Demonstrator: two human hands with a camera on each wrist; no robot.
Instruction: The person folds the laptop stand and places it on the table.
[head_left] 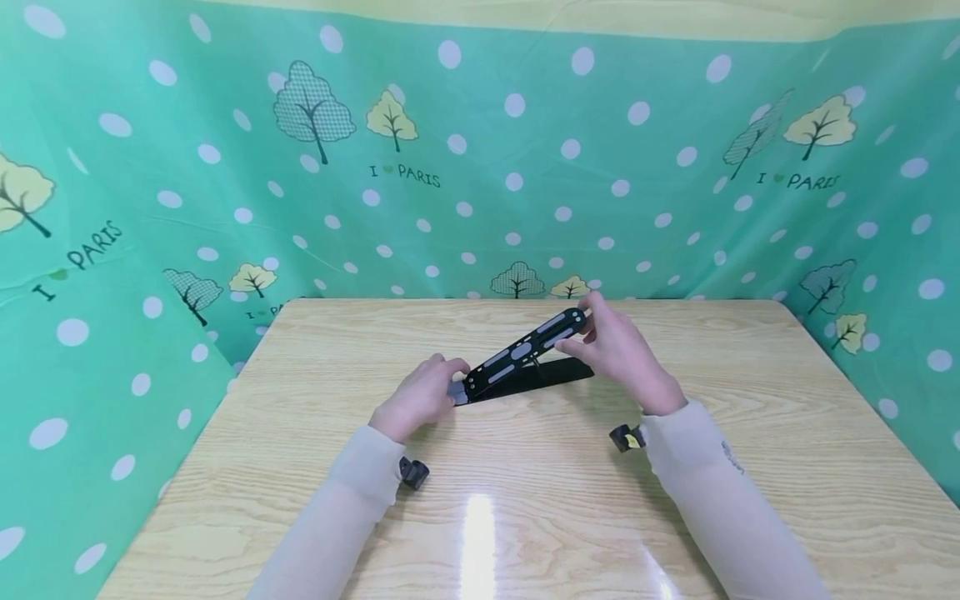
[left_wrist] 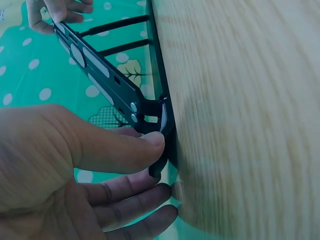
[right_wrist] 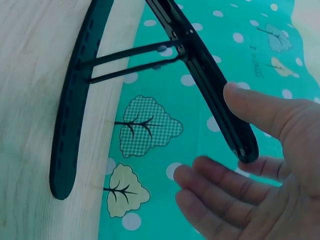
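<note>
Sleeved forearms reach in over the wooden table [head_left: 525, 517]; at the left, the left hand [head_left: 416, 398] pinches the hinged low end of the black folding stand [head_left: 522, 354], thumb [left_wrist: 125, 150] pressing it, seemingly to keep the base planted mid-table. Rightward, the right hand [head_left: 618, 350] props the raised top panel, thumb [right_wrist: 260, 107] on its tip, other fingers spread loosely beneath, likely steadying the tilt

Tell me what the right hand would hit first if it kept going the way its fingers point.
Probably the raised top plate of the black folding stand: the right hand already touches its raised end, fingers pointing left along it.
</note>
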